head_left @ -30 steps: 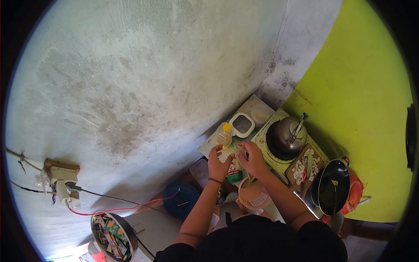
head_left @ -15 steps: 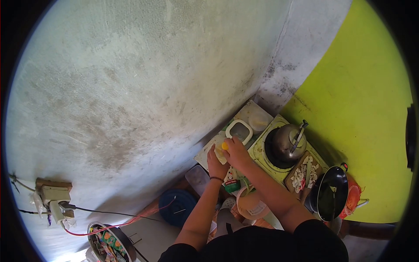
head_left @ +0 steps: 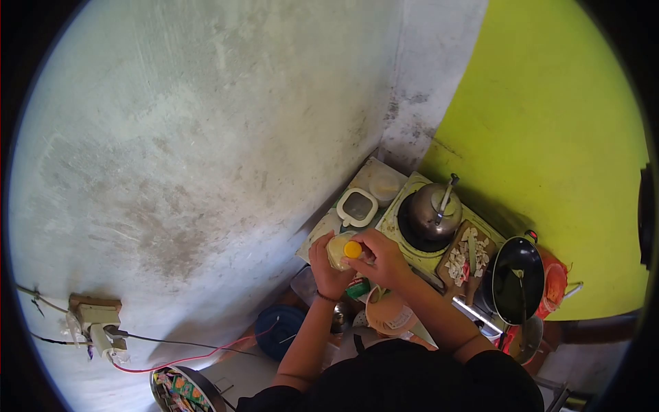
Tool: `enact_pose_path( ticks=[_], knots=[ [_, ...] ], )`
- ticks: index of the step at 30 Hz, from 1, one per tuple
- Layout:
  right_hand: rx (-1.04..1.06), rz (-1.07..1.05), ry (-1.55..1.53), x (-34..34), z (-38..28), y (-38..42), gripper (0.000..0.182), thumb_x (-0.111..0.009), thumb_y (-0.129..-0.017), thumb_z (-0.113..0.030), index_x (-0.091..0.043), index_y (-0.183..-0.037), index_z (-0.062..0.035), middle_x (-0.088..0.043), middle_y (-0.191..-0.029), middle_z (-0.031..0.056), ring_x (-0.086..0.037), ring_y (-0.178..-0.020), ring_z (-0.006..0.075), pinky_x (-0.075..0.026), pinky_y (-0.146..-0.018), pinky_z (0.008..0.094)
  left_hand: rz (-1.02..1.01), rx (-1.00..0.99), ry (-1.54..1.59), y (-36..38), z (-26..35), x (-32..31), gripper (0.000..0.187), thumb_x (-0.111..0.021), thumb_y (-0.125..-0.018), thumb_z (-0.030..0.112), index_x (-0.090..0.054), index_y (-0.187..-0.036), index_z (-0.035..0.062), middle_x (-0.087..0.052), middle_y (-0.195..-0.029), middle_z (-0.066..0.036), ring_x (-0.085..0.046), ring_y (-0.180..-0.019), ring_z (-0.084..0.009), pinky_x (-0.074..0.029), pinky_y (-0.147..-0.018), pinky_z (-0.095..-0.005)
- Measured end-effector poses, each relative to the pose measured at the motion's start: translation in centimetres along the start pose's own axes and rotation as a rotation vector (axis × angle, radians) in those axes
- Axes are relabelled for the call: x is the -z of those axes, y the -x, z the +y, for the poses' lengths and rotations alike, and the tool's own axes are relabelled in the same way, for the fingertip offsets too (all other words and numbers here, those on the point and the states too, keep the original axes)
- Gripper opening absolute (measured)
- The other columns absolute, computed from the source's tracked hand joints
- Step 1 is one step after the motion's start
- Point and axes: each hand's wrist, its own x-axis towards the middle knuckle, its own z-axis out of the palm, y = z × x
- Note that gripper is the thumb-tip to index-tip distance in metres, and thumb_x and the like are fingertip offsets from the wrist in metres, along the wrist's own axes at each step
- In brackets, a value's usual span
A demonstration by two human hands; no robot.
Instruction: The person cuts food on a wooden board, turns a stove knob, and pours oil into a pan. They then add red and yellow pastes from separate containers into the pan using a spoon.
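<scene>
My left hand [head_left: 329,272] is wrapped round a see-through bottle [head_left: 337,251] with pale yellowish contents. At its top is a round yellow cap [head_left: 353,249], which the fingers of my right hand [head_left: 382,258] grip from the right side. Both hands are close together over the front of the counter. Just beyond them lies a white-rimmed container [head_left: 357,207] with a dark, see-through lid. Below my wrists a green packet [head_left: 357,287] and an orange-brown tub [head_left: 389,312] are partly covered by my arms.
A metal kettle [head_left: 436,210] stands on the stove [head_left: 406,187]. To its right are a cutting board [head_left: 449,280] with chopped pale pieces and a black wok [head_left: 506,292] holding a utensil. At lower left are a blue lid [head_left: 278,329], a basin of packets [head_left: 195,376] and a red cable [head_left: 185,360].
The view has shifted, so the stove and counter sit further left. The bottle has come into fuller view between my hands, with its yellow cap turned towards me.
</scene>
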Motion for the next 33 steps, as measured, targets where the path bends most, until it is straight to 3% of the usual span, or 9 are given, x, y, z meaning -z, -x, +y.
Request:
enact_pose_path(
  ticks=[1, 4, 7, 14, 16, 23, 29, 33],
  knots=[
    [-0.015, -0.01, 0.001, 0.9, -0.8, 0.4, 0.038, -0.079, -0.078, -0.022, -0.062, -0.104, -0.0004, -0.058, -0.088, 0.0118, -0.06, -0.068, 0.0233, -0.049, -0.062, 0.0321, -0.024, -0.026, 0.019, 0.0, 0.9, 0.2, 0.073, -0.085, -0.06, 0.016, -0.052, -0.124, 0.003, -0.058, -0.117, -0.016, -0.053, -0.11, -0.0354, -0.041, -0.095, -0.0436],
    [0.03, 0.121, -0.003, 3.3, -2.6, 1.5, 0.036, -0.084, -0.073, -0.017, -0.065, -0.099, -0.0015, -0.056, -0.077, 0.0056, -0.05, -0.059, 0.0124, -0.042, -0.054, 0.0261, -0.095, -0.054, 0.081, 0.4, 2.7, -0.5, 0.074, -0.085, -0.058, 0.02, -0.054, -0.122, 0.0036, -0.058, -0.116, -0.015, -0.054, -0.109, -0.0343, -0.04, -0.094, -0.0434],
    [-0.031, 0.153, 0.031, 5.8, -3.1, 3.1, 0.037, -0.083, -0.074, -0.022, -0.065, -0.098, -0.0003, -0.055, -0.078, 0.0069, -0.051, -0.06, 0.0152, -0.042, -0.055, 0.0277, -0.172, -0.045, 0.156, 0.9, 4.4, -2.0, 0.074, -0.086, -0.056, 0.025, -0.055, -0.121, 0.005, -0.059, -0.114, -0.013, -0.054, -0.108, -0.0327, -0.039, -0.095, -0.0432],
    [-0.142, 0.342, 0.167, 10.4, -3.8, 8.0, 0.037, -0.085, -0.072, -0.024, -0.066, -0.096, -0.0016, -0.053, -0.075, 0.0043, -0.049, -0.059, 0.0125, -0.04, -0.052, 0.0264, -0.366, -0.169, 0.215, 2.2, 8.8, -6.0, 0.072, -0.084, -0.058, 0.033, -0.058, -0.121, 0.0079, -0.062, -0.113, -0.008, -0.057, -0.105, -0.0286, -0.032, -0.099, -0.0429],
    [-0.147, 0.429, 0.2, 11.4, -3.9, 9.6, 0.035, -0.086, -0.071, -0.023, -0.066, -0.093, -0.0037, -0.051, -0.072, 0.0013, -0.045, -0.057, 0.0087, -0.037, -0.05, 0.0242, -0.441, -0.193, 0.228, 2.8, 10.5, -6.8, 0.072, -0.085, -0.059, 0.032, -0.057, -0.12, 0.0064, -0.062, -0.112, -0.01, -0.058, -0.104, -0.0294, -0.036, -0.097, -0.0422],
    [-0.187, 0.599, 0.345, 15.7, -4.9, 17.0, 0.04, -0.087, -0.069, -0.023, -0.066, -0.096, -0.0032, -0.053, -0.076, 0.0023, -0.048, -0.06, 0.0111, -0.04, -0.054, 0.0248, -0.667, -0.219, 0.486, 6.9, 15.2, -11.1, 0.074, -0.088, -0.059, 0.031, -0.056, -0.119, 0.0007, -0.063, -0.108, -0.015, -0.063, -0.099, -0.0326, -0.05, -0.086, -0.0376],
    [-0.241, 0.666, 0.344, 19.8, -7.1, 24.3, 0.041, -0.086, -0.069, -0.02, -0.067, -0.102, -0.0023, -0.055, -0.082, 0.0054, -0.051, -0.066, 0.0123, -0.043, -0.059, 0.0256, -0.851, -0.262, 0.6, 11.3, 20.6, -13.5, 0.075, -0.089, -0.06, 0.035, -0.057, -0.119, 0.0036, -0.065, -0.106, -0.013, -0.063, -0.097, -0.031, -0.048, -0.086, -0.04],
    [-0.254, 0.724, 0.319, 22.9, -9.3, 30.2, 0.036, -0.082, -0.072, -0.016, -0.068, -0.101, -0.0022, -0.056, -0.085, 0.007, -0.055, -0.069, 0.0148, -0.046, -0.06, 0.0264, -0.911, -0.399, 0.577, 15.3, 24.9, -14.8, 0.074, -0.088, -0.059, 0.038, -0.058, -0.119, 0.0057, -0.065, -0.107, -0.011, -0.063, -0.096, -0.0289, -0.047, -0.085, -0.0398]
  ],
)
